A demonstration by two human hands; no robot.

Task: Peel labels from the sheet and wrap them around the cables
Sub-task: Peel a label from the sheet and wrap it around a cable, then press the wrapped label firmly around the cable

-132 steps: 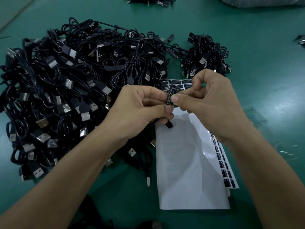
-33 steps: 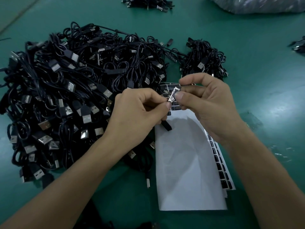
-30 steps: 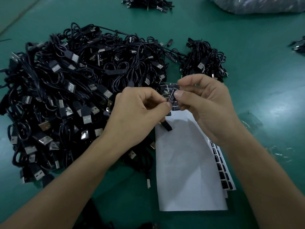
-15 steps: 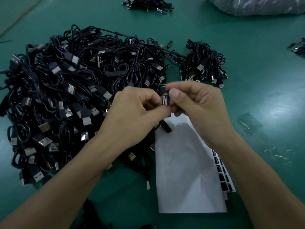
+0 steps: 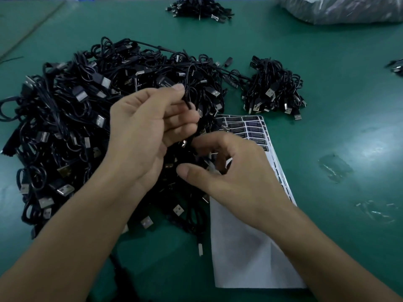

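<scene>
Pinching a black cable (image 5: 188, 100) in curled fingers, the left hand (image 5: 148, 136) holds it just beside the right hand (image 5: 237, 179), whose fingers curl onto the label sheet (image 5: 253, 127) beneath, grip unclear; seemingly fetching a label, the next move needs a fine fingertip peel.

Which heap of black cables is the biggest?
The heap on the left, beneath the left hand. It spreads far wider than the small heap beside it and the one at the far edge.
</scene>
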